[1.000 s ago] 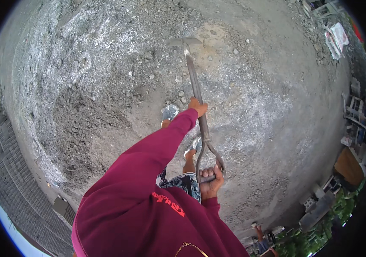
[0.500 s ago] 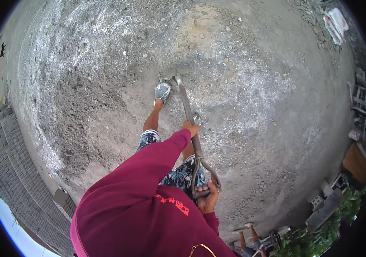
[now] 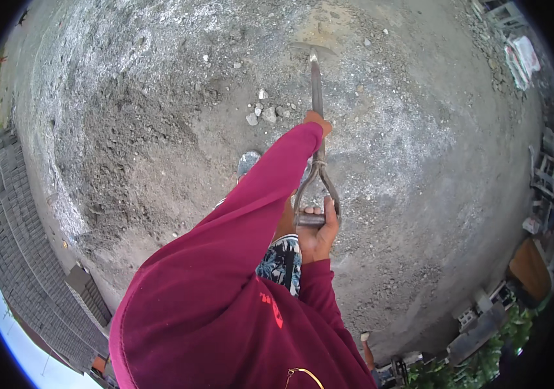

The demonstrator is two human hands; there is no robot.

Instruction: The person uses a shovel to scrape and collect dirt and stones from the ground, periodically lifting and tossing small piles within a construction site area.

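Note:
A shovel (image 3: 316, 87) with a dark shaft and a D-shaped handle stretches out ahead of me over gravelly ground. My left hand (image 3: 318, 122) is wrapped round the middle of the shaft, partly covered by its maroon sleeve. Nearer my body, my right hand (image 3: 319, 235) grips the crossbar of the handle, fingers curled around it. At the far end, the blade (image 3: 314, 47) lies on or just above a tan patch of ground and shows mostly edge-on. Several pale stones (image 3: 268, 115) sit left of the shaft.
My shod foot (image 3: 248, 162) stands left of the shovel. A darker dirt mound (image 3: 138, 139) spreads at left, with stacked grey blocks (image 3: 21, 253) beyond. Along the right edge are a white sack (image 3: 522, 61) and a brown board (image 3: 531, 269). Another person's leg (image 3: 368, 350) shows at the bottom.
Both hands have pushed the shovel forward and slightly right, its blade moving away from my foot to the tan patch. The pale stones now show where the blade was.

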